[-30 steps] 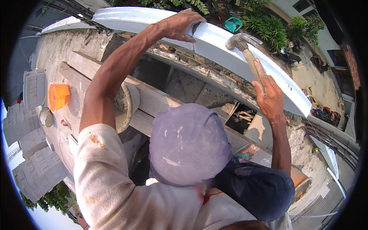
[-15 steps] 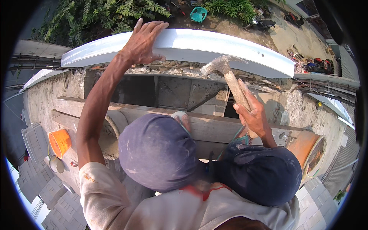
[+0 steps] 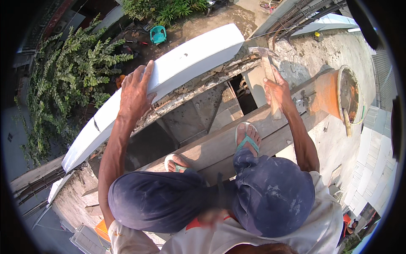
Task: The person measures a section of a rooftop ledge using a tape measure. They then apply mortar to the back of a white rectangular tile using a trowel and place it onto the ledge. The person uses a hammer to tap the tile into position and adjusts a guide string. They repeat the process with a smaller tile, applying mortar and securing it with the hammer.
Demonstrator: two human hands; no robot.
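Observation:
A long white moulding (image 3: 198, 53) lies along the edge of a rough wall, its top smooth and slightly curved. On it rests my left hand (image 3: 136, 91), fingers over the top face and thumb on the near side. My right hand (image 3: 279, 91) is closed round the wooden handle of a claw hammer (image 3: 269, 72). The hammer's head is up by the crumbly ledge (image 3: 230, 65), just beyond the moulding's right end; I cannot tell whether it touches the masonry.
My sandalled feet stand on wooden planks (image 3: 220, 156) across an opening with a lower floor. An orange bucket (image 3: 327, 91) of grey mix, with a handle sticking out, is at the right. Steel bars (image 3: 302, 19) jut beyond the wall. Far below are a turquoise chair (image 3: 158, 34) and leafy plants (image 3: 72, 72).
The view has turned, and the moulding now slants up to the right. The hammer in my right hand has moved past the moulding's right end. My left hand stays on the moulding.

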